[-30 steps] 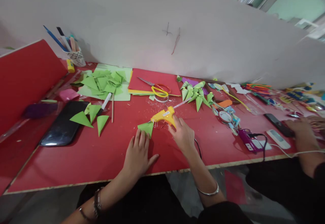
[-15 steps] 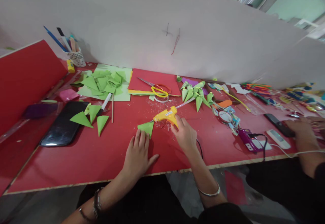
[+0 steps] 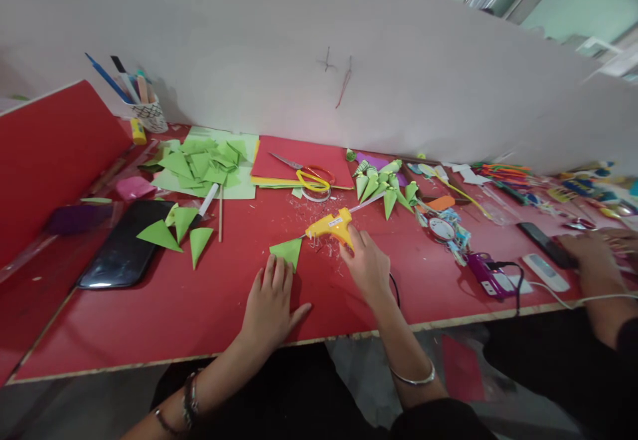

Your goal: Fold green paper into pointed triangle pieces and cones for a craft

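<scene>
Glue gun: yellow glue gun on the red table, nozzle pointing left at the green triangle.
Right hand: right hand closed around the gun's handle.
Left hand: left hand flat, fingers spread, fingertips pressing the near edge of the triangle.
Hands: apart, side by side.
Nearby: scissors and tape roll behind the gun; green cones to its right; tablet far left.
Co-worker: another person's hand at the right edge.
</scene>
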Motion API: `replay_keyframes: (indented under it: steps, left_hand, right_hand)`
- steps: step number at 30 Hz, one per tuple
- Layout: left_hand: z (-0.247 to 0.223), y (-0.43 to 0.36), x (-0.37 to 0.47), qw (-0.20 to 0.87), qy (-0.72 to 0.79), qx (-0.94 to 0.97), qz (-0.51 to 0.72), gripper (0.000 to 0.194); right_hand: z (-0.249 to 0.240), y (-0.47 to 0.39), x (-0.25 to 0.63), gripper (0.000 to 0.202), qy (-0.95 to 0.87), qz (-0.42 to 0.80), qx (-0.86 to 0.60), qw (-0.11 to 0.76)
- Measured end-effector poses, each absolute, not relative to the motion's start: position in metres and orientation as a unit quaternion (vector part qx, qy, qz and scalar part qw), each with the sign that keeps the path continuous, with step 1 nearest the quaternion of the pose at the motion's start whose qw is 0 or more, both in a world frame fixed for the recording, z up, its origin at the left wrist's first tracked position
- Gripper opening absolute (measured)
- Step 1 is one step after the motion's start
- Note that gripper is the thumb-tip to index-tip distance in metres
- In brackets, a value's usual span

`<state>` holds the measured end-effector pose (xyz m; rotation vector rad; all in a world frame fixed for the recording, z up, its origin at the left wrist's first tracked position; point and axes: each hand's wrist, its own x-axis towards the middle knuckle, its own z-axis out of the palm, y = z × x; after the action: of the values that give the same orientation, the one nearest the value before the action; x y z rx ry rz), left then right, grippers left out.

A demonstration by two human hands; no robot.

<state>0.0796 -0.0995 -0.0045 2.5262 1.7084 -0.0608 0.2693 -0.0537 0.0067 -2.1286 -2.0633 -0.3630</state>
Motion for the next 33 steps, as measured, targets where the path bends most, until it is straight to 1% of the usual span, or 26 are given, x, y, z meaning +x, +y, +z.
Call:
replay_keyframes:
  steps: [6,11,13,16,18,20,22,24,26,27,33]
  left_hand:
    - [-0.005,-0.099,0.079,0.036,0.561,0.827,-0.012,0.073]
    - [-0.008,-0.100,0.078,0.040,0.562,0.826,0.004,0.070]
    - [-0.010,-0.100,0.076,0.042,0.560,0.827,0.022,0.070]
    - [-0.014,-0.101,0.072,0.036,0.552,0.832,0.040,0.066]
    - [-0.015,-0.102,0.070,0.029,0.547,0.835,0.043,0.064]
    - [-0.015,-0.102,0.067,0.025,0.541,0.840,0.045,0.064]
    - [-0.015,-0.101,0.065,0.020,0.533,0.844,0.050,0.063]
    - [-0.015,-0.100,0.064,0.014,0.528,0.847,0.056,0.062]
    - [-0.017,-0.099,0.062,0.011,0.526,0.848,0.061,0.060]
    - [-0.017,-0.099,0.061,0.010,0.524,0.849,0.062,0.060]
    - [-0.024,-0.096,0.060,0.001,0.510,0.856,0.083,0.061]
  right_hand:
    - [0.004,-0.053,0.273,0.040,-0.683,-0.105,-0.717,0.095]
    - [-0.005,-0.045,0.298,0.051,-0.623,-0.064,-0.760,0.173]
    - [-0.011,-0.041,0.313,0.055,-0.595,-0.046,-0.780,0.190]
    - [-0.017,-0.038,0.333,0.050,-0.581,-0.024,-0.793,0.181]
    - [-0.016,-0.038,0.337,0.044,-0.586,-0.045,-0.790,0.174]
    - [-0.010,-0.040,0.331,0.041,-0.596,-0.084,-0.775,0.192]
    - [-0.005,-0.043,0.316,0.038,-0.614,-0.085,-0.749,0.236]
    - [-0.003,-0.047,0.293,0.037,-0.649,0.004,-0.710,0.275]
    - [-0.006,-0.053,0.269,0.040,-0.665,0.103,-0.680,0.293]
    - [-0.009,-0.055,0.258,0.040,-0.670,0.131,-0.668,0.297]
    - [-0.017,-0.067,0.224,0.055,-0.654,0.189,-0.643,0.353]
